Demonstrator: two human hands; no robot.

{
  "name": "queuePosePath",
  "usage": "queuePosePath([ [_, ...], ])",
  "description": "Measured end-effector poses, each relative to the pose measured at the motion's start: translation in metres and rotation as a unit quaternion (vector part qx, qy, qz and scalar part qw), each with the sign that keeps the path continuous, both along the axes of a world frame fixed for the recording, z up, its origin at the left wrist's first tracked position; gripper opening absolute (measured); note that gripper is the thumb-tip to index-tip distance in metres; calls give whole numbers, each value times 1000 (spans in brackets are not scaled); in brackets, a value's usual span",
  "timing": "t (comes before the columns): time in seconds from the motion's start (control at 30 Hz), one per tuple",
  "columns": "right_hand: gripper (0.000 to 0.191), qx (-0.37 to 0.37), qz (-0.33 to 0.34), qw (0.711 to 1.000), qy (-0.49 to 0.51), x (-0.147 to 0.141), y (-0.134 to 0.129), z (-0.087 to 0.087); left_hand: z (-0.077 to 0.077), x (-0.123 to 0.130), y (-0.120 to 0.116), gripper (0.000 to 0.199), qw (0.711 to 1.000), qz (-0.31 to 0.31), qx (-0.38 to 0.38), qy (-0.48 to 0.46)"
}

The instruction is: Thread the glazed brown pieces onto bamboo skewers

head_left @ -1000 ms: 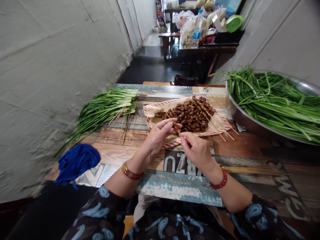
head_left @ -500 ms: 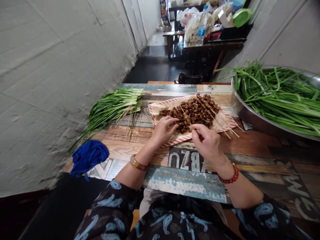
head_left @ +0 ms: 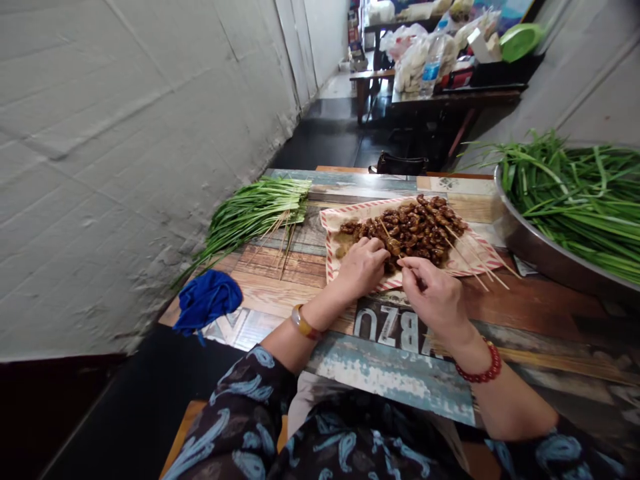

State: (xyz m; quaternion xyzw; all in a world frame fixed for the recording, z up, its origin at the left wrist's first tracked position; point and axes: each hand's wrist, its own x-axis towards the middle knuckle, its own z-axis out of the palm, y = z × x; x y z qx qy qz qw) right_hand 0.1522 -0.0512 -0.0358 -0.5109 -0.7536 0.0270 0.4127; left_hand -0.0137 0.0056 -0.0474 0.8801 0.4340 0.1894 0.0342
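Glossy brown pupae (head_left: 420, 227) lie heaped on a shallow paper-lined tray with a red-and-white striped edge (head_left: 329, 257). My right hand (head_left: 435, 290) pinches a thin bamboo skewer (head_left: 385, 229) near the tray's front side; its far end points over the heap. My left hand (head_left: 363, 267) is bent down at the front left of the heap, its fingers curled together among the pupae. What those fingertips grip is hidden. Several skewers (head_left: 473, 259) stick out from the heap's right side across the tray edge.
Green chives (head_left: 255, 210) with several skewers (head_left: 285, 247) lie at the left. A blue cloth (head_left: 207, 301) rests by the table's left corner. A metal basin (head_left: 520, 230) full of chives stands right. Loose skewers (head_left: 555, 360) lie at front right. A wall (head_left: 125, 167) borders the left.
The view has swung left, shifting everything rightward in the picture. My left hand has moved closer to my right hand, and its fingers have curled down into the pupae. My right hand keeps the skewer.
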Motion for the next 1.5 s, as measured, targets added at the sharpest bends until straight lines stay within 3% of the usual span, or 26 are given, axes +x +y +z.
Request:
queuePosePath([
  [0.13, 19, 11, -3, 1000, 1, 3, 2, -4, -2, -3, 0, 23, 998, -13, -28, -58],
  [0.2, 18, 15, -5, 1000, 8, 4, 2, -5, -1, -8, 3, 27, 988, 6, -66, -142],
  [0.27, 18, 15, -9, 1000, 15, 4, 1, -4, 1, -13, 6, 34, 954, 35, -130, -269],
  [0.33, 19, 13, -8, 1000, 21, 3, 0, -2, 5, -19, 8, 40, 881, 53, -219, -415],
  [0.47, 24, 13, 10, 999, 31, 0, -4, 4, 16, -28, 8, 36, 692, 69, -364, -620],
  [0.53, 25, 12, 18, 999, 35, -1, -4, 6, 23, -30, 7, 31, 634, 70, -396, -660],
  [0.63, 24, 0, 22, 999, 42, -2, -5, 6, 30, -30, 4, 27, 590, 50, -422, -687],
  [0.8, 26, -11, 52, 998, 46, -4, -6, 4, 32, -28, 1, 30, 560, 18, -452, -694],
  [1.07, 25, -12, 72, 997, 29, -6, -6, -1, 28, -26, 0, 41, 597, 10, -436, -673],
  [1.33, 26, -5, 66, 997, 37, -3, -4, 2, 29, -28, -1, 31, 569, 27, -460, -681],
  [1.5, 25, 0, 73, 997, 32, -2, -4, 2, 32, -29, -1, 38, 544, 18, -479, -689],
])
